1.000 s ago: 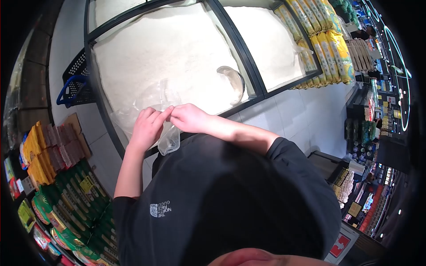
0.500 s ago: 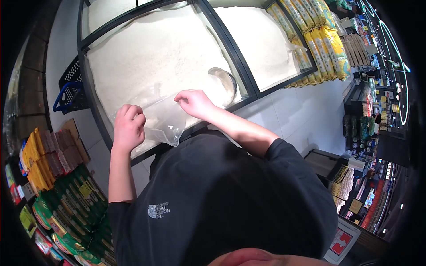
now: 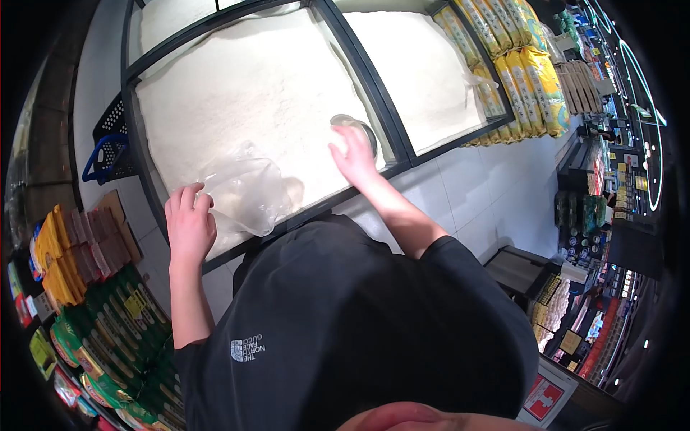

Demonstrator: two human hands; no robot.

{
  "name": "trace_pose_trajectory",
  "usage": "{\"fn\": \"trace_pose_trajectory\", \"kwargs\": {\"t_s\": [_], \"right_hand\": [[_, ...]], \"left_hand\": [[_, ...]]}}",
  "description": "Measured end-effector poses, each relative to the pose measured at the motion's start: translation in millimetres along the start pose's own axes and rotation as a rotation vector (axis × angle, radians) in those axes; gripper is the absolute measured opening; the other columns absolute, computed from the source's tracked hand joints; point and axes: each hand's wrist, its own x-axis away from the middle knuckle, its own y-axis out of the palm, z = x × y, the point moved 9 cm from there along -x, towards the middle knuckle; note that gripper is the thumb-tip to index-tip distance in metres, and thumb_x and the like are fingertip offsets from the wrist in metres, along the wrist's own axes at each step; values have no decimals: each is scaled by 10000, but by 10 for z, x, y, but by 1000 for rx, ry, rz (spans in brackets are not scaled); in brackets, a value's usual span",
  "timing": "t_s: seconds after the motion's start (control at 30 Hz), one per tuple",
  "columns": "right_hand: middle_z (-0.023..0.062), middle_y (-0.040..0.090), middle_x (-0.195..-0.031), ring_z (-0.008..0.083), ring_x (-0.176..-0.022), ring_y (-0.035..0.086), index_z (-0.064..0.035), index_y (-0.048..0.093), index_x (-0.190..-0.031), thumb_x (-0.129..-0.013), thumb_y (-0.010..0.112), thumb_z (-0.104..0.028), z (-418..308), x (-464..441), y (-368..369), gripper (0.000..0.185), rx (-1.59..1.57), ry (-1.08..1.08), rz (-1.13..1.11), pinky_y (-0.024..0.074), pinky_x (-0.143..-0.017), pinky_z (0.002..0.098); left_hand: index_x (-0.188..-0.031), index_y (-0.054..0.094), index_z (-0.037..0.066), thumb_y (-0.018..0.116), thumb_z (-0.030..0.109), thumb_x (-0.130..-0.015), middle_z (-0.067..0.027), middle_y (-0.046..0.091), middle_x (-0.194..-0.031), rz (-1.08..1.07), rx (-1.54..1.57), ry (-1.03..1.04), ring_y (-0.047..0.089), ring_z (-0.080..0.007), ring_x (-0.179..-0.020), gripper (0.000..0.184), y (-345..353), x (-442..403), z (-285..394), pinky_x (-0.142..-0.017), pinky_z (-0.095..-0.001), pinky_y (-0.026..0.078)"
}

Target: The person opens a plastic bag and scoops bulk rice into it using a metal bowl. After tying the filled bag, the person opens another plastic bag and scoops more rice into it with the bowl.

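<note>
My left hand point(image 3: 191, 221) is closed on the edge of a clear plastic bag point(image 3: 255, 194), which spreads out to the right over the white grains or powder point(image 3: 237, 93) in a black-framed bin. The bag looks puffed open. Over the bin's right part, my right hand point(image 3: 352, 154) has its fingers apart and holds nothing. It is beside a metal scoop point(image 3: 367, 134) that lies on the white surface, and the fingers overlap the scoop's left edge. Whether they touch it cannot be made out.
A second bin section point(image 3: 410, 72) adjoins on the right, with yellow packages point(image 3: 528, 86) stacked beyond it. A dark basket with a blue handle point(image 3: 105, 156) is left of the bin. Green packages point(image 3: 108, 330) and orange packages point(image 3: 57, 251) fill the lower left.
My right hand has let go of the bag and moved right to the scoop. My left hand has moved left and down with the bag, which has spread open.
</note>
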Motion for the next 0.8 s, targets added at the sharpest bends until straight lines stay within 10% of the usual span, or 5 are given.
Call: {"fn": "trace_pose_trajectory", "kwargs": {"t_s": [0.07,0.27,0.47,0.67,0.8], "right_hand": [[241,496,-1373,410,-1206,575,-70,458,-1464,-881,744,-280,545,109,-203,683,393,102,108,501,-1025,459],[349,477,-1340,497,-1201,562,-98,311,-1538,-899,663,-177,1407,425,111,733,261,462,-253,503,-1025,512],[323,517,-1338,502,-1186,577,-264,315,-1558,-879,524,-15,1747,436,201,753,150,541,-244,495,-1024,518],[232,661,-1292,373,-1196,652,-227,408,-1528,-877,542,-31,1910,371,-55,693,49,800,-234,501,-1033,425],[151,651,-1205,210,-812,700,-211,390,-1533,-867,455,63,1749,420,-149,724,-310,943,-129,547,-464,325]], "left_hand": [[-983,644,63,662,-19,-710,-91,632,-1222,58,19,50,564,-312,-1188,285,-188,72,196,-997,-455,444],[-1195,636,50,780,156,-761,-122,626,-1208,-61,198,178,587,-327,-1135,470,37,226,815,-969,-437,464],[-1257,611,35,788,338,-819,-125,631,-1100,-155,97,-129,613,-309,-997,561,853,288,665,-862,-426,507],[-1108,629,52,735,295,-840,-93,661,-946,-388,-60,-143,650,-297,-902,378,1461,258,723,-784,-417,524],[-1062,639,72,697,203,-824,-75,655,-861,-295,21,16,666,-289,-844,277,1595,225,718,-750,-429,529]]}}
